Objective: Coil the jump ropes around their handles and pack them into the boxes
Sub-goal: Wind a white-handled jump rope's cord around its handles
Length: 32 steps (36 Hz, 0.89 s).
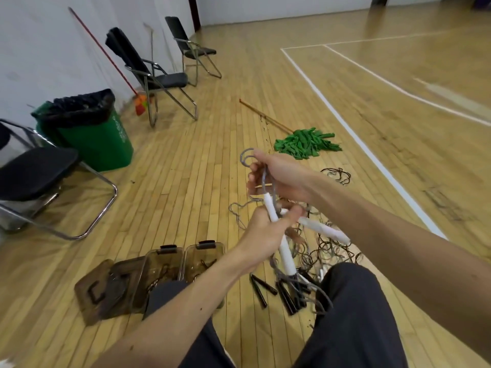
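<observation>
Wooden gym floor [186,168] holds a green bin [101,139], two open boxes [183,257] and a tangled rope pile [328,251]. Above the pile, left hand [261,231] fingers [292,215] grip two white handles [288,257]; right hand [281,176] fingers pinch the grey rope [242,156] looped just above them.

Wooden gym floor [265,75], folding chairs [159,78]

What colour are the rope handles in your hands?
White handles, with a grey cord; the head view shows them.
</observation>
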{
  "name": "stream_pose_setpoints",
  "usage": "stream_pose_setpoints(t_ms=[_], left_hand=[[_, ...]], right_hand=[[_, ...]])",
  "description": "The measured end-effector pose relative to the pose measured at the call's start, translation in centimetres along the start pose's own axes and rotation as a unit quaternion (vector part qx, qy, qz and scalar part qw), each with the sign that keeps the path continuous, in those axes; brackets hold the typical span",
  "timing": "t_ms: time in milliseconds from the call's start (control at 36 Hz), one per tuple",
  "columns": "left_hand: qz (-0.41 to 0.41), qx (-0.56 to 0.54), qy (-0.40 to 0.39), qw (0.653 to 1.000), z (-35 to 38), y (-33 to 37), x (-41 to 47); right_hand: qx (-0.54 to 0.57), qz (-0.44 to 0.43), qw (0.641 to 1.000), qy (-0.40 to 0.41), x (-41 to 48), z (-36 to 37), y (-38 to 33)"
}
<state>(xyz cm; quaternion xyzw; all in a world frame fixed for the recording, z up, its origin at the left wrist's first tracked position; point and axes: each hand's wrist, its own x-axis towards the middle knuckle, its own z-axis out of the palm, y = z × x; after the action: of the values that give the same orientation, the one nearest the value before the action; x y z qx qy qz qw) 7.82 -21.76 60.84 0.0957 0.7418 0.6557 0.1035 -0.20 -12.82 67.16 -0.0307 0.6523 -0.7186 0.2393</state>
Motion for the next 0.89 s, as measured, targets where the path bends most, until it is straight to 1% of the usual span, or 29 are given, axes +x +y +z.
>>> stream_pose_setpoints(t_ms=[56,111,167,194,222,250,278,306,333,361,389,417,444,472,500,528,611,694,778,889], left_hand=[[-0.013,-0.012,0.04,0.999,0.0,0.6,0.0],[-0.036,-0.059,0.081,0.994,-0.4,0.6,0.4],[-0.066,-0.103,0.108,0.987,-1.1,0.6,1.0],[-0.084,-0.122,0.114,0.982,-1.6,0.6,1.3],[-0.101,-0.144,0.116,0.978,-2.0,0.7,1.5],[-0.118,-0.169,0.116,0.972,-2.4,0.8,1.8],[-0.134,-0.193,0.112,0.965,-2.8,1.0,2.0],[-0.146,-0.214,0.109,0.96,-3.0,1.1,2.3],[-0.157,-0.228,0.116,0.954,-3.2,1.1,2.6],[-0.167,-0.235,0.125,0.949,-3.3,1.2,2.8],[-0.179,-0.239,0.133,0.945,-3.3,1.4,2.8],[-0.191,-0.249,0.141,0.939,-3.3,1.5,2.8],[-0.2,-0.259,0.146,0.933,-3.3,1.7,2.7],[-0.207,-0.267,0.145,0.93,-3.1,1.8,2.6],[-0.211,-0.272,0.138,0.929,-3.0,2.0,2.4],[-0.211,-0.271,0.129,0.93,-2.9,2.1,2.3],[-0.206,-0.251,0.119,0.938,-3.1,2.5,1.8],[-0.212,-0.274,0.11,0.932,-3.6,2.8,1.6],[-0.213,-0.273,0.108,0.932,-3.7,2.9,1.4],[-0.2,-0.277,0.094,0.935,-4.3,2.7,1.0]], right_hand=[[-0.083,-0.013,0.996,0.001,-0.2,-0.8,0.1],[-0.121,-0.02,0.992,-0.01,-0.9,-1.7,0.5],[-0.149,-0.028,0.987,-0.054,-2.2,-2.4,1.4],[-0.197,-0.046,0.976,-0.077,-2.9,-2.9,2.3],[-0.275,-0.064,0.955,-0.086,-3.6,-3.2,3.2],[-0.367,-0.072,0.925,-0.074,-4.2,-3.4,4.4],[-0.459,-0.082,0.884,-0.026,-4.9,-3.4,5.6],[-0.534,-0.114,0.836,0.054,-5.5,-3.1,6.9],[-0.588,-0.168,0.779,0.137,-5.9,-2.7,8.2],[-0.616,-0.212,0.732,0.2,-6.4,-2.2,9.3],[-0.619,-0.243,0.708,0.24,-6.4,-1.8,10.1],[-0.593,-0.227,0.734,0.239,-6.3,-1.5,10.6],[-0.532,-0.185,0.798,0.214,-6.5,-1.1,10.3],[-0.453,-0.122,0.867,0.17,-6.7,-0.7,9.8],[-0.384,-0.069,0.913,0.116,-6.7,-0.5,9.5],[-0.354,-0.051,0.931,0.071,-6.7,-0.3,9.1],[-0.272,-0.046,0.961,-0.005,-6.5,0.0,8.4],[-0.187,0.002,0.982,-0.026,-6.2,-0.2,8.5],[-0.116,0.04,0.991,-0.056,-6.0,-0.1,8.4],[-0.011,0.089,0.99,-0.105,-6.2,-0.4,7.8]])
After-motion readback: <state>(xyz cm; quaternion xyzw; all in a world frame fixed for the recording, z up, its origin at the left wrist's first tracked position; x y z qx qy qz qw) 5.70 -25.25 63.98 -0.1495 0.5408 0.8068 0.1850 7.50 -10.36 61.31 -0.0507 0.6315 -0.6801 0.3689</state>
